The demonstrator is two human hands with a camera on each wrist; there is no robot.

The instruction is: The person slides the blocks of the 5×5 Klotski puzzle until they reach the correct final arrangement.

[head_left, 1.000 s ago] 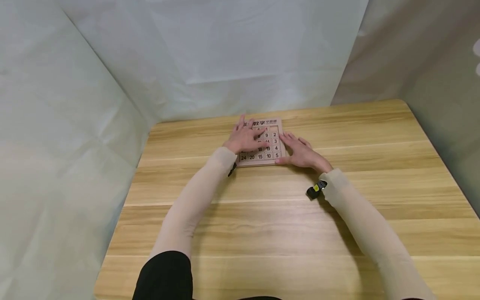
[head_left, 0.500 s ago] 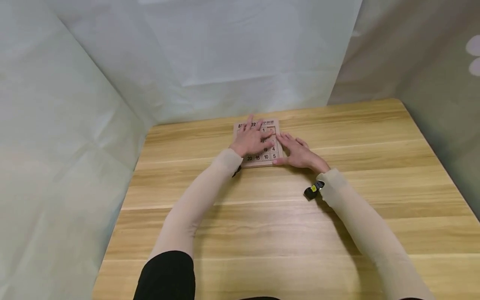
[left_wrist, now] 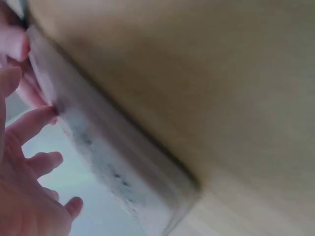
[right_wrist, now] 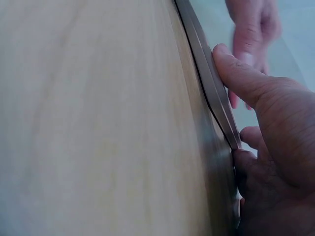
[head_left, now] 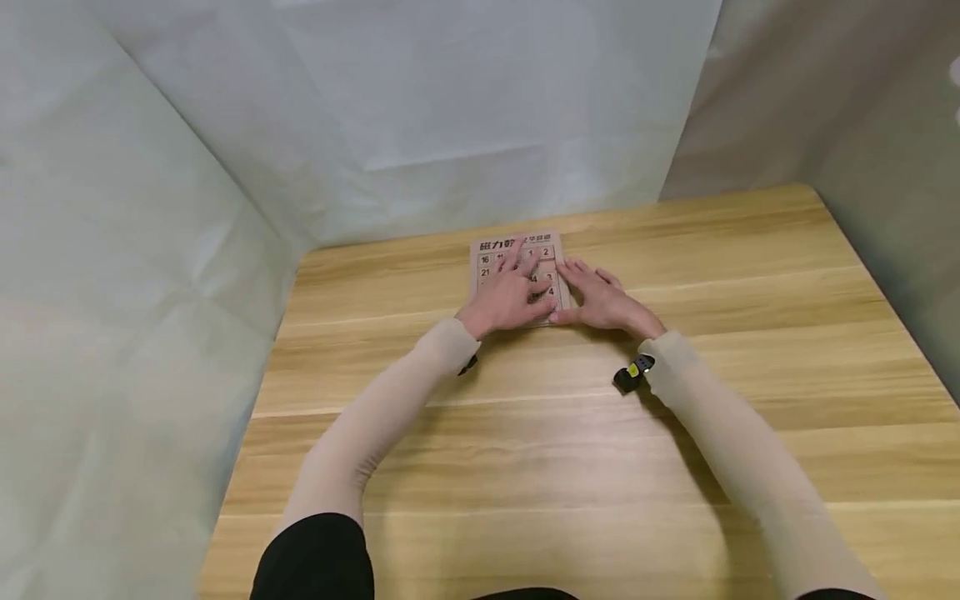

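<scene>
A flat wooden sliding-number puzzle board point(head_left: 487, 260) with numbered square tiles lies on the wooden table point(head_left: 525, 450), toward its far side. My left hand point(head_left: 517, 292) lies on the board's near right part, with straight fingers touching the tiles and hiding the lower rows. To the right of the board rests my right hand point(head_left: 597, 296), fingers straight, thumb against the near right corner. The right wrist view shows that thumb point(right_wrist: 241, 73) touching the board's thin edge point(right_wrist: 204, 81). In the left wrist view the board's edge point(left_wrist: 98, 147) is blurred, with spread fingers point(left_wrist: 29, 123) beside it.
Pale fabric walls point(head_left: 450, 108) close in the table at the back and on both sides. Small black cameras sit at the right wrist point(head_left: 632, 372) and the left wrist point(head_left: 468, 365). Bare wood stretches between the board and the table's near edge.
My left hand slid from the board's upper left toward its near right, uncovering tiles 16 and 21 on the left. The right hand stayed at the board's right edge.
</scene>
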